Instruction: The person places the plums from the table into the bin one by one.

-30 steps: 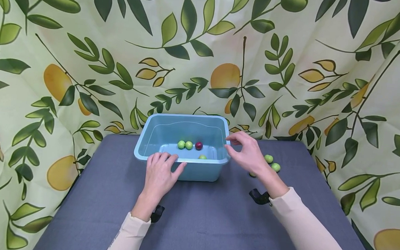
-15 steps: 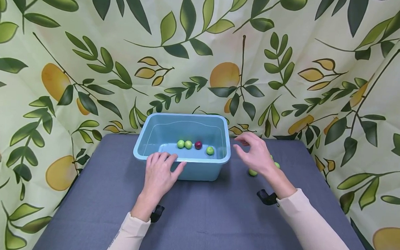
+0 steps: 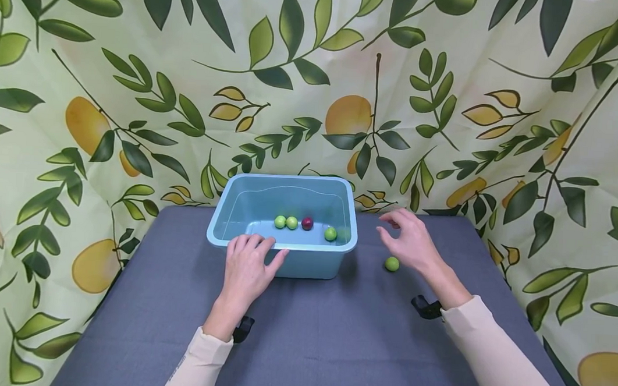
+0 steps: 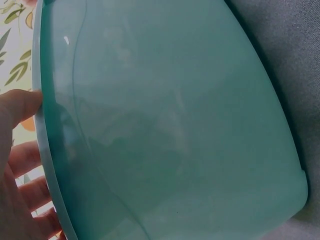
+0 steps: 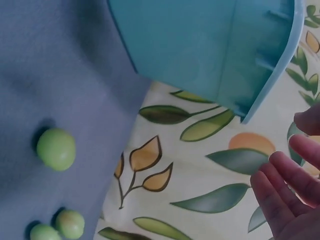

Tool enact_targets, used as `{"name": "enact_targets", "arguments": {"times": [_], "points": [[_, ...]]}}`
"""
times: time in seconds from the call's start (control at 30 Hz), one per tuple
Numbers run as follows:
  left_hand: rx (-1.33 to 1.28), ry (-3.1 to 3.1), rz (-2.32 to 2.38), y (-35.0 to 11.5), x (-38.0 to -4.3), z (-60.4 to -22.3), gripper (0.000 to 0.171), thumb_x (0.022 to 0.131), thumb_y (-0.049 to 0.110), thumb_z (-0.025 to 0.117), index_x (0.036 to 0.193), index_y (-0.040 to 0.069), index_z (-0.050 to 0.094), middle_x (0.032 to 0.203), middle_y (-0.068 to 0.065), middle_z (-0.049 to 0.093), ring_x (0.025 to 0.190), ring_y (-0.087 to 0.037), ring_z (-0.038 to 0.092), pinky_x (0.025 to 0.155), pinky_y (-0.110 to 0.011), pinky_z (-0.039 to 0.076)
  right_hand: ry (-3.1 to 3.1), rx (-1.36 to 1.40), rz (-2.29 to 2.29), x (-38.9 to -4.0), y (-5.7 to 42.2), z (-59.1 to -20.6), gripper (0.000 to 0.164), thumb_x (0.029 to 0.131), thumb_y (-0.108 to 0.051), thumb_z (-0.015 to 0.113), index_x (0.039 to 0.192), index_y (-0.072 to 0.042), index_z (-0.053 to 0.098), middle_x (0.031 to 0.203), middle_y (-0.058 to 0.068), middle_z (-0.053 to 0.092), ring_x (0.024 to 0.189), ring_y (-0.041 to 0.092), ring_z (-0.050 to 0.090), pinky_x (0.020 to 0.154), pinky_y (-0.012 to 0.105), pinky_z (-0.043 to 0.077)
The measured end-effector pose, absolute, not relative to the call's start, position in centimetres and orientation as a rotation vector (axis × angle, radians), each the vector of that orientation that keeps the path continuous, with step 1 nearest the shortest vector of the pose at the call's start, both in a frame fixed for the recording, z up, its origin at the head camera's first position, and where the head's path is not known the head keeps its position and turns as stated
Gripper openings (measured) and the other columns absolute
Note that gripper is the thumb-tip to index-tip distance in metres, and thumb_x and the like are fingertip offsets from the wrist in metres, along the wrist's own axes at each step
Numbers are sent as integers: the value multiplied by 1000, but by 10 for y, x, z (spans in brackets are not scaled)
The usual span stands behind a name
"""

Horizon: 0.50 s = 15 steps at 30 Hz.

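Observation:
A light blue plastic tub [image 3: 284, 263] stands on the table. On its floor lie a dark red round fruit [image 3: 307, 223] and several small green fruits [image 3: 330, 234] that look like plums. My left hand [image 3: 247, 265] holds the tub's near rim, fingers over the edge; in the left wrist view its thumb [image 4: 22, 102] meets the rim. To the right of the tub, my right hand [image 3: 411, 242] hovers with loosely bent fingers and nothing in them. Near it a green fruit [image 3: 391, 264] lies on the cloth. The right wrist view shows two more green fruits [image 5: 69, 223], hidden from the head view.
A grey-blue cloth [image 3: 311, 345] covers the table. Behind and to the sides hangs a curtain [image 3: 291, 139] printed with leaves and oranges. A black strap [image 3: 426, 307] sits at the right wrist, and another strap [image 3: 243, 329] at the left.
My right hand has drawn away from the tub's right rim, moving rightward over the loose fruits. One green fruit inside the tub has rolled to the right. The left hand stays put.

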<state>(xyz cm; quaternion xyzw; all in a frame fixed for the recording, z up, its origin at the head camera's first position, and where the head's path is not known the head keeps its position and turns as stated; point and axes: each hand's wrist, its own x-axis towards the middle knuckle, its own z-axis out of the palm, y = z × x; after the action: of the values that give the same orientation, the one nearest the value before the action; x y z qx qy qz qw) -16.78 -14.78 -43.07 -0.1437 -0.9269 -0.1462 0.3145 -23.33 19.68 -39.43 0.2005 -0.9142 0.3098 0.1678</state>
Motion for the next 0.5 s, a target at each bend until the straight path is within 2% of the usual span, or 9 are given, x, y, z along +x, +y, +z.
{"name": "enact_targets", "arguments": {"times": [0.17,0.5], "points": [[-373,-2445,-387,-148,-168,-431,33,91,37,76,107,8,77,99,-12,70,95,-34,57,94,-53,43,-2651,535,755,-233,205,-399,21,92,-14,69,109,-1,71,110,16,65,102,35,59,84,53,50],[-386,-2434,-384,-148,-168,-430,33,91,37,77,106,8,78,98,-12,70,95,-33,58,93,-52,43,-2729,496,600,-235,223,-420,23,93,-13,67,110,1,71,113,19,65,109,40,58,85,57,50]]}}
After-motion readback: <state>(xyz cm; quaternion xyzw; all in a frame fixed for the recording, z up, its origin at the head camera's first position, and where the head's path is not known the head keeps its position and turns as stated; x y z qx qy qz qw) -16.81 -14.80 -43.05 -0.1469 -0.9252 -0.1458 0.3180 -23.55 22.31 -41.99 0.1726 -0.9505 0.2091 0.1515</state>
